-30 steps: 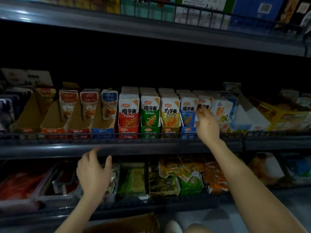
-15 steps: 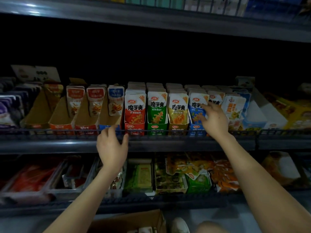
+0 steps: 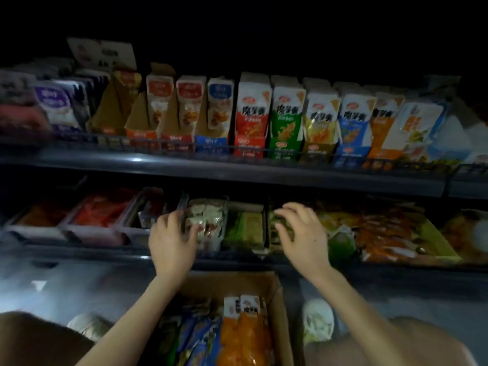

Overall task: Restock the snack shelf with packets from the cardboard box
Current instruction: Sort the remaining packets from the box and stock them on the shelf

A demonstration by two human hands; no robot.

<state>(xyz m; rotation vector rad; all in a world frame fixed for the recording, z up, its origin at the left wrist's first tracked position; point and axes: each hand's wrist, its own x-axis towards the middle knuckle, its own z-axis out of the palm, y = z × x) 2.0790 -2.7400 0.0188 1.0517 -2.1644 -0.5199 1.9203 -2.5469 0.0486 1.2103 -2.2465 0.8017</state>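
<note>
Left hand (image 3: 171, 241): fingers bent against clear bin (image 3: 208, 201), lower tier; hold unclear.
Cardboard box (image 3: 278, 294): on floor below, packets (image 3: 243, 336) upright inside.
Right hand (image 3: 303, 239): fingers spread, bent, empty.
Progress: snack shelf (image 3: 237, 169) upper row looks full; box far from emptied.

A pale shoe (image 3: 317, 319) rests on the grey floor (image 3: 79, 286).

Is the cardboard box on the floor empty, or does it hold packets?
Not empty. The open cardboard box holds packets standing on end, orange packets and blue packets among them.
</note>
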